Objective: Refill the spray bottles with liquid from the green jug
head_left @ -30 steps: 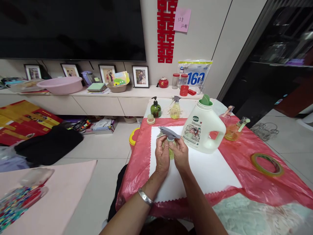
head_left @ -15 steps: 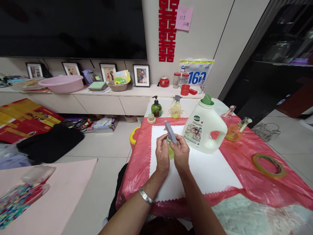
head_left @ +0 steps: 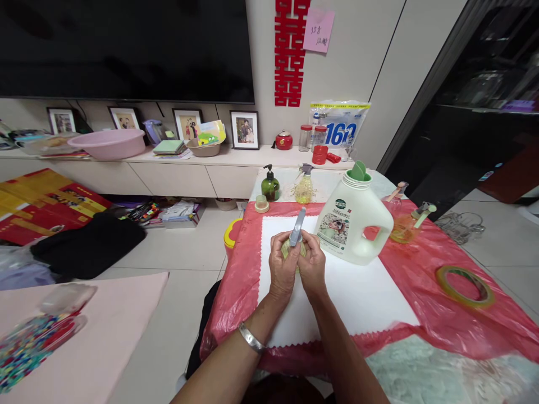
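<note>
Both hands are closed around a small spray bottle [head_left: 297, 229] with a grey trigger head and a yellowish see-through body. My left hand [head_left: 282, 269], with a silver bangle on its wrist, wraps the left side of the bottle near the neck. From the right, my right hand [head_left: 312, 264] grips by the collar below the trigger head. Most of the bottle body is hidden behind the fingers. It is held over a white scalloped mat [head_left: 349, 303]. Just beyond and to the right stands a large white detergent jug [head_left: 356, 219] with its green spout [head_left: 358, 170] showing.
Behind the mat are a green pump bottle [head_left: 270, 186], a yellow spray bottle [head_left: 304, 188] and a pale cap [head_left: 261, 204]. An orange spray bottle [head_left: 406, 224] and a tape roll [head_left: 464, 286] lie to the right on red plastic sheeting [head_left: 231, 303]. A cabinet [head_left: 168, 177] runs along the wall.
The grey trigger head has turned in my hands, from pointing up-left to pointing up and slightly right. My left thumb now lies against the collar. The jug and other bottles have stayed put.
</note>
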A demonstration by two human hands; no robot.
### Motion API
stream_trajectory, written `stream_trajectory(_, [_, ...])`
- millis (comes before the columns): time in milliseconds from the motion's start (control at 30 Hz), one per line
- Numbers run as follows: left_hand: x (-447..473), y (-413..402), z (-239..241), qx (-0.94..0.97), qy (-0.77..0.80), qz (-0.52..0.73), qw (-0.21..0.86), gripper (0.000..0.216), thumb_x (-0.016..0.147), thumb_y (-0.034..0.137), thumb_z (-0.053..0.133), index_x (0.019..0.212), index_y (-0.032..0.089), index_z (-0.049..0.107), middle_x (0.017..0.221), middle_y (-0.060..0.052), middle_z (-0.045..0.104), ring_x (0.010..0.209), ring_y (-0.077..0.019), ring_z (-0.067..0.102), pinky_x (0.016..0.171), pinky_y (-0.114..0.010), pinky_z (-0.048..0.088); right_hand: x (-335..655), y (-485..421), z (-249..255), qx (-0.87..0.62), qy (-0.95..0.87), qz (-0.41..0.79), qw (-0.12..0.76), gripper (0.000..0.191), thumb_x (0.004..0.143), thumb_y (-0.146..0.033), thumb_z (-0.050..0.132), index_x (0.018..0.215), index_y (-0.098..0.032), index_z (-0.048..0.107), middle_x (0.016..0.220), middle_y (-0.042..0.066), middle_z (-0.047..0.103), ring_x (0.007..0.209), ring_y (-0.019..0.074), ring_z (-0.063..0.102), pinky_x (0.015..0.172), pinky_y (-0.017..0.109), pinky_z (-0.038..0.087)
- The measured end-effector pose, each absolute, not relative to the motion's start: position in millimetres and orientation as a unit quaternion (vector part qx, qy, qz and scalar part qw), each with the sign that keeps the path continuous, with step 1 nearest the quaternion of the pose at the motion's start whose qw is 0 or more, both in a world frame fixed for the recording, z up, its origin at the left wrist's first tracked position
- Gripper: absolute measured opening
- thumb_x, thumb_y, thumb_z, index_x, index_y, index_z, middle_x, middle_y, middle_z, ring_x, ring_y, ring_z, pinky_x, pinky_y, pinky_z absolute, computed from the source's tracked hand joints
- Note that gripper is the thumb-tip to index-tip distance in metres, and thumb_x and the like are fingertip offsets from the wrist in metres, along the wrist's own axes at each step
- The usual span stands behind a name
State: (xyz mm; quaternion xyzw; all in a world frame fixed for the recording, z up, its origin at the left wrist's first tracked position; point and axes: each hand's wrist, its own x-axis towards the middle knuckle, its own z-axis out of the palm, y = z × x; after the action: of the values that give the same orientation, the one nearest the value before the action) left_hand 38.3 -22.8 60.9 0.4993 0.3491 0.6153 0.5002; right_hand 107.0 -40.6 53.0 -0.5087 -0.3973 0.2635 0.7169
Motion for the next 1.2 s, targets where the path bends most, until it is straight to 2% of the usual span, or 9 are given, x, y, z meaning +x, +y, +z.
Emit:
stream_trajectory(200, [39,-22,56,0.492,0.338,0.619,0.511,0.031,0.085,0.041,0.07,0.109,0.022,0.063,0.111,-0.006,0.065,0.11,-0.0215,0.061,0.104,-0.038,0.045,112,-48,61,-0.51,-0.424,0.269,0.699,0.036,0.087,-0.037,0.055,0.114,-0.021,0.071,0.121,0.009,0.056,0.122,0.0223,0.053,0.105,0.038,0.045])
stream_trajectory(333, [41,-19,50,0.493,0.341,0.618,0.509,0.031,0.087,0.044,0.068,0.107,0.022,0.063,0.11,-0.006,0.064,0.111,-0.0216,0.06,0.105,-0.038,0.045,111,-45,61,-0.516,-0.417,0.269,0.699,0.04,0.092,-0.049,0.053,0.114,-0.02,0.071,0.129,0.01,0.054,0.126,0.0218,0.051,0.109,0.037,0.043])
stream_trajectory(500, [41,-21,52,0.485,0.333,0.615,0.525,0.031,0.091,0.044,0.062,0.112,0.022,0.059,0.113,-0.007,0.065,0.11,-0.021,0.061,0.104,-0.038,0.046,107,-43,58,-0.508,-0.403,0.275,0.709,0.039,0.089,-0.05,0.062,0.11,-0.019,0.071,0.122,0.009,0.058,0.122,0.022,0.054,0.111,0.039,0.04])
stream_trajectory(633, [38,-25,60,0.479,0.34,0.613,0.528,0.03,0.094,0.047,0.054,0.112,0.023,0.058,0.113,-0.006,0.067,0.109,-0.0205,0.062,0.1,-0.036,0.048,103,-43,54,-0.499,-0.371,0.295,0.726,0.038,0.083,-0.045,0.07,0.109,-0.018,0.067,0.114,0.009,0.065,0.11,0.0223,0.061,0.104,0.044,0.046])
stream_trajectory(767, [35,-28,64,0.482,0.364,0.601,0.524,0.029,0.095,0.046,0.051,0.109,0.023,0.06,0.11,-0.005,0.067,0.107,-0.0209,0.061,0.099,-0.036,0.047,99,-39,52,-0.485,-0.338,0.301,0.749,0.043,0.076,-0.042,0.076,0.108,-0.017,0.062,0.116,0.012,0.067,0.113,0.0237,0.063,0.104,0.045,0.048])
stream_trajectory(900, [35,-27,62,0.496,0.328,0.607,0.527,0.034,0.089,0.045,0.061,0.115,0.023,0.058,0.116,-0.006,0.065,0.112,-0.0226,0.06,0.103,-0.037,0.045,96,-34,47,-0.478,-0.321,0.291,0.764,0.044,0.071,-0.037,0.076,0.107,-0.017,0.059,0.113,0.012,0.068,0.111,0.0236,0.064,0.104,0.046,0.049])
stream_trajectory(1033, [35,-23,56,0.496,0.331,0.605,0.528,0.034,0.084,0.042,0.068,0.11,0.022,0.058,0.11,-0.006,0.064,0.11,-0.0226,0.059,0.103,-0.038,0.044,96,-33,43,-0.482,-0.322,0.279,0.766,0.046,0.07,-0.036,0.074,0.109,-0.018,0.058,0.115,0.013,0.066,0.113,0.0243,0.062,0.104,0.047,0.048])
stream_trajectory(1200, [35,-18,51,0.507,0.35,0.601,0.51,0.031,0.084,0.043,0.068,0.107,0.022,0.062,0.111,-0.006,0.061,0.113,-0.023,0.058,0.107,-0.038,0.042,101,-45,52,-0.488,-0.371,0.292,0.734,0.036,0.078,-0.036,0.067,0.108,-0.018,0.067,0.114,0.009,0.068,0.113,0.0248,0.061,0.106,0.044,0.045])
